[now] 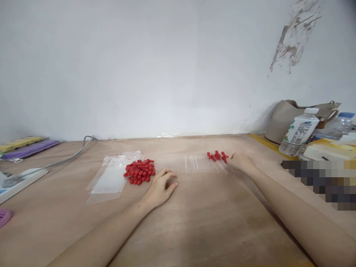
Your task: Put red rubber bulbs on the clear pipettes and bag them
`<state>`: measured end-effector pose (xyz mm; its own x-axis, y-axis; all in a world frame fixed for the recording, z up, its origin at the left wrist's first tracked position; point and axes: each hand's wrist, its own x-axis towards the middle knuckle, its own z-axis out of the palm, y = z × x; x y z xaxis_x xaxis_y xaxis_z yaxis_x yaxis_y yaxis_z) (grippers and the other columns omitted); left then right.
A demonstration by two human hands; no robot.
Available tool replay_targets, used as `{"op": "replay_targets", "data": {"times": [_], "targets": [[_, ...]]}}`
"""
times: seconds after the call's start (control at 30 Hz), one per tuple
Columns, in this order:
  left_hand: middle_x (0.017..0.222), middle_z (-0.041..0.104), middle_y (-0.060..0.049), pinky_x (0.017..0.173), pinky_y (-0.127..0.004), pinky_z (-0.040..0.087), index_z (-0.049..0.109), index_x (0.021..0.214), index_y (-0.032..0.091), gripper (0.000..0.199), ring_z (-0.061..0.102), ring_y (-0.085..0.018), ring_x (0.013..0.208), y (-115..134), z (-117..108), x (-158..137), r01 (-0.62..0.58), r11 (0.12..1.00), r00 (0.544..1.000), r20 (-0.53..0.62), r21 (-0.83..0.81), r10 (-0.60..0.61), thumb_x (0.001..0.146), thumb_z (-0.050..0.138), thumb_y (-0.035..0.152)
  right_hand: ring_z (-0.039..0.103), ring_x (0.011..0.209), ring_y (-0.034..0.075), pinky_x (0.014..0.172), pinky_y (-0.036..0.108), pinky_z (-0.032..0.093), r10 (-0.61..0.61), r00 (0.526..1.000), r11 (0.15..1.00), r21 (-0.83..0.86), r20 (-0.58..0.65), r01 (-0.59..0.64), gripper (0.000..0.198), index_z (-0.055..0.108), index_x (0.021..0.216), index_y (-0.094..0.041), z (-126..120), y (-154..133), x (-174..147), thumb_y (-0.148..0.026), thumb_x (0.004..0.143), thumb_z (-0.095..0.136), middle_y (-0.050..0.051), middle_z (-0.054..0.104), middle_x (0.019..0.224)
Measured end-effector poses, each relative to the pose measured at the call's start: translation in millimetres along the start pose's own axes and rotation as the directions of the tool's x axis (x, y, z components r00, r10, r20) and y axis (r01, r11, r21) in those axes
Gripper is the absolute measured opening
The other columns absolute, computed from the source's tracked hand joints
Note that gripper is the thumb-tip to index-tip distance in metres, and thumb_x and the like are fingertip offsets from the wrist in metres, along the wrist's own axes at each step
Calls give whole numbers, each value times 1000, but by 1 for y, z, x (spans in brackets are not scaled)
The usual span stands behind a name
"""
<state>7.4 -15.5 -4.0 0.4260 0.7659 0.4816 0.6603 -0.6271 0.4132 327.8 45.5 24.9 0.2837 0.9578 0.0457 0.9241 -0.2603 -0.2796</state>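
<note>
Many thin clear tubes lie side by side in a long row on the table. At the row's left end is a pile of red rubber bulbs, partly on clear plastic bags. Several droppers, tubes with red bulbs fitted on their far ends, lie together at the right end. My left hand rests on the table just below the tubes, near the pile, fingers loosely bent and thumb apart, holding nothing. My right hand is at the right end, its fingertips closed at a red-bulbed dropper; they are partly hidden.
A grey cable runs across the left side to a white-edged board. Yellow and purple packs lie at the back left. A bottle and a grey-brown bag stand at the right. The wall is behind.
</note>
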Motion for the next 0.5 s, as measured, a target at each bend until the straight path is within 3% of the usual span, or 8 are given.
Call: {"op": "replay_targets", "data": {"times": [0.13,0.37,0.5], "targets": [[100,53,-5,82,-34,43,59,94,21,17,53,-19,93,-1,1,0,7,1000,1000,7,-2,-7,78,52,22,58,66,24,55,30,37,-27,999,999,31,43,26,22,60,62,-15,2,3,2,-33,69,50,14,61,70],[102,53,-6,81,-35,44,60,92,21,16,53,-20,91,-1,1,0,27,1000,999,33,8,-27,80,51,25,56,67,19,54,26,35,-109,991,986,120,-84,118,19,57,65,-18,9,0,1,-36,69,53,7,62,72],[100,53,-5,81,-34,43,60,91,21,15,53,-19,91,-2,1,1,26,1000,999,36,12,-26,79,51,24,56,64,16,52,24,34,-150,984,978,130,-96,162,19,59,62,-19,13,-11,-7,-36,68,55,4,61,67]]}}
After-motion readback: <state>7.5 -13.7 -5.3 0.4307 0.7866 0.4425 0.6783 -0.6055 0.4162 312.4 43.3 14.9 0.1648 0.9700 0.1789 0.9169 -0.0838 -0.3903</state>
